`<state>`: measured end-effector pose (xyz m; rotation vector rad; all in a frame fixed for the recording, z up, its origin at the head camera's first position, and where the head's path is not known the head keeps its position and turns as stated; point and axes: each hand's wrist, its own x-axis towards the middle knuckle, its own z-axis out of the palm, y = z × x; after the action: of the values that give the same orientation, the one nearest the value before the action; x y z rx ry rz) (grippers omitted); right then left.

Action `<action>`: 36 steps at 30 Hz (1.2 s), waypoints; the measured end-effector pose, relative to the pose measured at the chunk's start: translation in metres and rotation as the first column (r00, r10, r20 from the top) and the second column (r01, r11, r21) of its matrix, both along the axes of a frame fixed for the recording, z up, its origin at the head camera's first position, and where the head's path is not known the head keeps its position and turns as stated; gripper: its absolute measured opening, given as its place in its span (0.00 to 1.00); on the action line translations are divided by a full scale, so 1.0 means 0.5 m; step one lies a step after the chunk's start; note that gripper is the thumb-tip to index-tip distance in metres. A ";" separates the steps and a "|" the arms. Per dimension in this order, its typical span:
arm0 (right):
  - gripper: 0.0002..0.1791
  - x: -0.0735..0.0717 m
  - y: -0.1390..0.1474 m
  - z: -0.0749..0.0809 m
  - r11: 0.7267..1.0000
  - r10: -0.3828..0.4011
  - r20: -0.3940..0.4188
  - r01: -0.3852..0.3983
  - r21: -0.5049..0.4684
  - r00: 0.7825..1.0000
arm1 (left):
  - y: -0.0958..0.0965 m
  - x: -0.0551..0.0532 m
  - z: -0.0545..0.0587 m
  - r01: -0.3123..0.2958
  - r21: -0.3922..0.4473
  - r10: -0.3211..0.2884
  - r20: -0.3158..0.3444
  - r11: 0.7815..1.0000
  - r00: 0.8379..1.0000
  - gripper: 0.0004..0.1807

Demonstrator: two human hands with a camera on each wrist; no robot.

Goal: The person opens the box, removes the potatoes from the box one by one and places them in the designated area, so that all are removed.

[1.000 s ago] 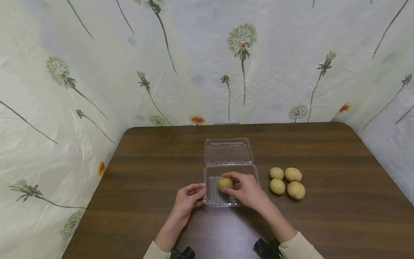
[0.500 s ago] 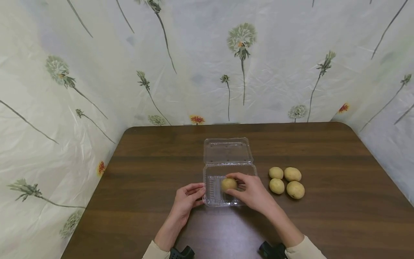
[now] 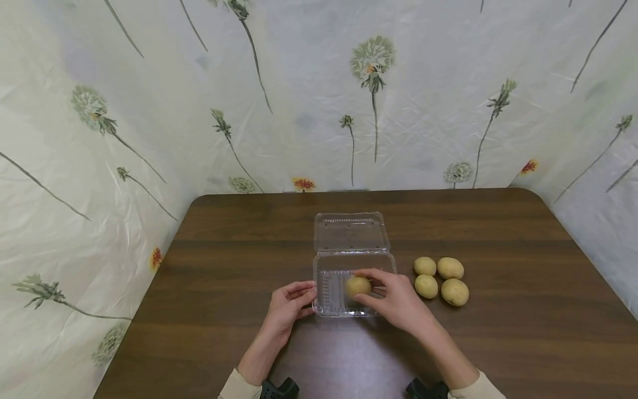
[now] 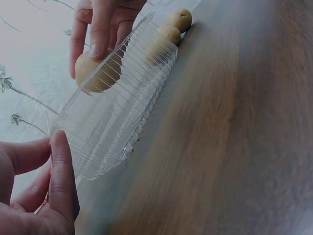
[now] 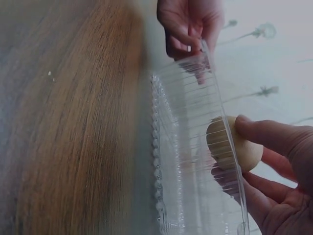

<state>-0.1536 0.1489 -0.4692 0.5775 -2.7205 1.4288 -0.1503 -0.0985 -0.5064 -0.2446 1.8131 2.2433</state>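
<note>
A clear plastic clamshell container [image 3: 331,299] lies on the table with its lid [image 3: 351,231] folded back, away from me. My left hand [image 3: 293,305] pinches the container's left rim between thumb and fingers. Over the base, my right hand [image 3: 396,296] holds a potato [image 3: 358,286] between thumb and fingertips. In the left wrist view the potato [image 4: 95,71] overlaps the container's top rim, part of it showing through the clear wall. The right wrist view shows the thumb on the upper side of the potato [image 5: 239,147], with fingers beneath.
To the right of the container, several potatoes [image 3: 454,292] sit grouped close together on the dark wooden table [image 3: 239,244]. Behind the table hangs a flower-printed sheet [image 3: 299,111], which also covers the left and right sides.
My right hand has shifted the potato slightly to the right over the container's base. The left hand stays on the rim, and the grouped potatoes have not moved.
</note>
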 end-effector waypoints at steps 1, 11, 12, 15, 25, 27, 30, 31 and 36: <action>0.23 0.002 0.001 0.001 1.000 0.001 0.000 -0.001 -0.003 1.000 | 0.000 0.000 0.000 0.000 0.000 0.000 0.000 1.000 1.000 0.19; 0.23 0.016 0.013 0.010 0.999 0.012 0.000 -0.012 -0.040 1.000 | -0.001 0.002 0.002 -0.004 -0.012 0.004 -0.002 1.000 1.000 0.19; 0.23 0.017 0.014 0.011 0.999 0.016 0.006 -0.015 -0.051 1.000 | -0.002 0.003 0.003 -0.003 -0.014 0.003 -0.003 1.000 1.000 0.19; 0.23 0.021 0.017 0.012 0.997 0.028 0.023 -0.026 -0.077 0.999 | -0.001 0.005 0.005 0.001 -0.021 -0.001 -0.010 1.000 1.000 0.20; 0.24 0.036 0.029 0.010 0.994 -0.002 0.026 0.004 -0.110 1.000 | -0.001 0.003 0.003 -0.001 -0.006 0.001 -0.008 1.000 1.000 0.19; 0.24 0.040 0.032 0.009 0.994 -0.008 0.016 0.009 -0.110 1.000 | -0.001 0.003 0.001 -0.002 -0.003 0.002 -0.008 1.000 1.000 0.19; 0.24 0.045 0.036 0.006 0.994 -0.018 0.008 0.018 -0.108 1.000 | -0.001 0.003 0.000 -0.001 0.000 0.001 -0.008 1.000 1.000 0.19; 0.24 0.046 0.037 0.005 0.994 -0.018 0.007 0.019 -0.111 1.000 | -0.001 0.003 0.000 -0.001 -0.001 0.001 -0.008 1.000 1.000 0.19; 0.24 0.052 0.042 0.000 0.991 -0.027 0.019 0.030 -0.127 0.999 | -0.001 0.003 0.001 0.002 0.000 -0.002 -0.010 1.000 1.000 0.20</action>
<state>-0.1277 0.1701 -0.4689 0.5203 -2.6140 1.5924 -0.1488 -0.0989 -0.5057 -0.2317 1.8181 2.2471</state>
